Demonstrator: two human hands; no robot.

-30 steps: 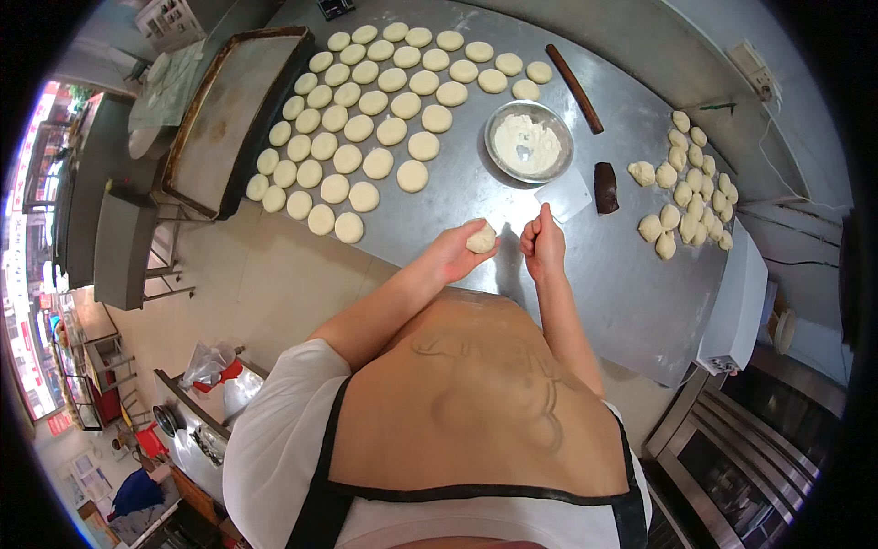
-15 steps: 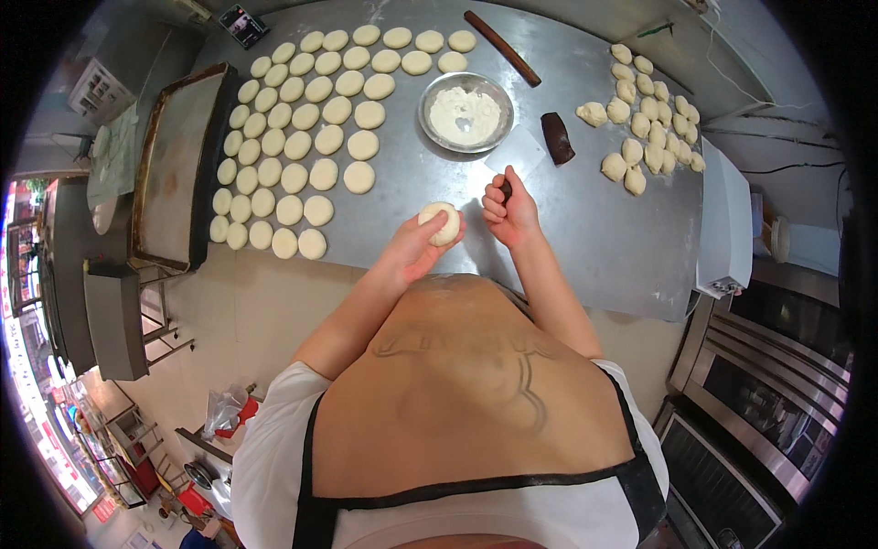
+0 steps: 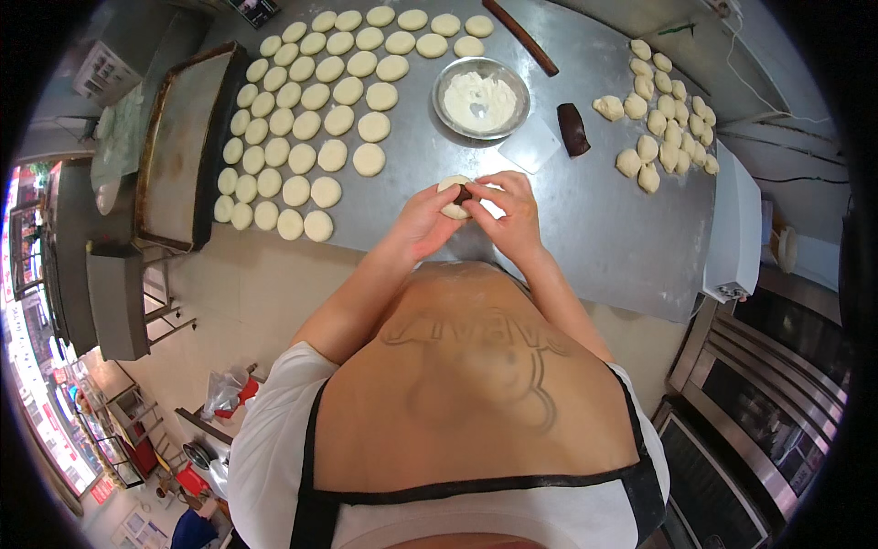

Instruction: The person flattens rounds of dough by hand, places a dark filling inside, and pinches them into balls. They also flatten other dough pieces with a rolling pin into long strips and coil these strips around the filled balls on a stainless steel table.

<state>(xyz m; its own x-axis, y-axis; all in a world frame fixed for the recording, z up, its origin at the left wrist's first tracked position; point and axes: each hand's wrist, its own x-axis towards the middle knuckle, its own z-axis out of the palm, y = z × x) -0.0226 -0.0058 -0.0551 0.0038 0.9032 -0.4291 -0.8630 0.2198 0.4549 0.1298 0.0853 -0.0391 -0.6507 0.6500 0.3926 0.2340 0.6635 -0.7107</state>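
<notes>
Near the steel table's front edge, my left hand [image 3: 428, 220] is closed around a pale piece of dough [image 3: 454, 206], and my right hand [image 3: 508, 210] presses a small dark brown lump [image 3: 465, 194] into its middle, fingers bent over it. Just beyond them lie a translucent rectangular scraper [image 3: 532, 145] and a steel bowl of white flour [image 3: 480, 101]. A dark brown block of filling [image 3: 573, 130] is right of the scraper. Several flattened pale dough rounds [image 3: 369, 159] stand in rows to the left. Rough dough balls [image 3: 648, 177] lie grouped on the right.
A brown rolling pin [image 3: 521, 37] lies at the back of the table [image 3: 622, 256]. A large worn baking tray [image 3: 183, 156] stands at the left end. A white machine [image 3: 732, 220] adjoins the right end. Steel oven doors [image 3: 750, 384] are low at the right.
My right hand has come leftward onto the dough, with the dark lump now against it. My left hand has lifted the dough slightly higher in the view.
</notes>
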